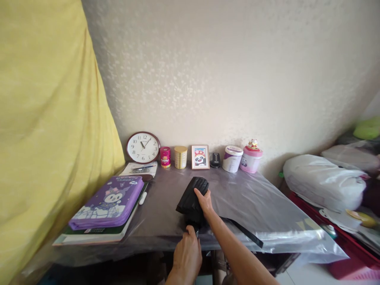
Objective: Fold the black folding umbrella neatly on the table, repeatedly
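Observation:
A black folding umbrella (191, 198), its canopy bundled up, is held at a slant above the near half of the table. My left hand (187, 250) is closed around its handle end, by the table's front edge. Higher up, my right hand (204, 202) wraps the right side of the folded canopy, thumb on top; most of its fingers are hidden behind the cloth. From beneath my right forearm a black strap (245, 231) trails to the right over the plastic cover.
The table (237, 198) has a clear plastic cover. At left lie a purple case (109, 202) on books and a white marker (143, 198). Along the wall stand a clock (143, 147), several tins and tubs, and a framed panda picture (200, 157). Bags (323, 180) crowd the right.

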Available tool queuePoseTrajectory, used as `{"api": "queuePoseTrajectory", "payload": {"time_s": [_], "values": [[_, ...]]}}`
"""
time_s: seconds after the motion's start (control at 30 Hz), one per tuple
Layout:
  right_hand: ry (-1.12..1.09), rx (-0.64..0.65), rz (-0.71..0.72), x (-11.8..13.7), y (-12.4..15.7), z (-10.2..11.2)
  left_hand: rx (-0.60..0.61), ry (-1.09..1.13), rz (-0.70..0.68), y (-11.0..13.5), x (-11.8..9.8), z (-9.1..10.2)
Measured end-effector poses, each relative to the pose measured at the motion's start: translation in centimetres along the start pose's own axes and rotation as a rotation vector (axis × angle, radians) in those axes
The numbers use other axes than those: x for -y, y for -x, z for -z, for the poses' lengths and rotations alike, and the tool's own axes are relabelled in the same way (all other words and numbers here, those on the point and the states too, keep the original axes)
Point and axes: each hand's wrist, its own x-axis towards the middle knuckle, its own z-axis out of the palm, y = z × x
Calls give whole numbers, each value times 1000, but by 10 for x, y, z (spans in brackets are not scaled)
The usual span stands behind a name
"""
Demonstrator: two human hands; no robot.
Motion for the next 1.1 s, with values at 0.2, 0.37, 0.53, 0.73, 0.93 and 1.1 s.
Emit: {"api": "queuePoseTrajectory", "payload": {"time_s": [0.2,0.37,0.53,0.73,0.93,1.1], "values": [[-322,-20,-140,13,-3,12,93,758,58,-9,-3,3],[-574,76,-198,30,-5,28,385,1328,134,-16,-15,6],[-580,185,-176,39,5,38,461,1349,107,-12,-28,-5],[-491,154,-121,34,12,41,343,1001,131,-11,-31,-18],[-374,42,2,22,10,41,151,723,131,-15,-29,-21],[-408,-15,-53,30,10,49,198,819,94,-16,-31,-13]]}}
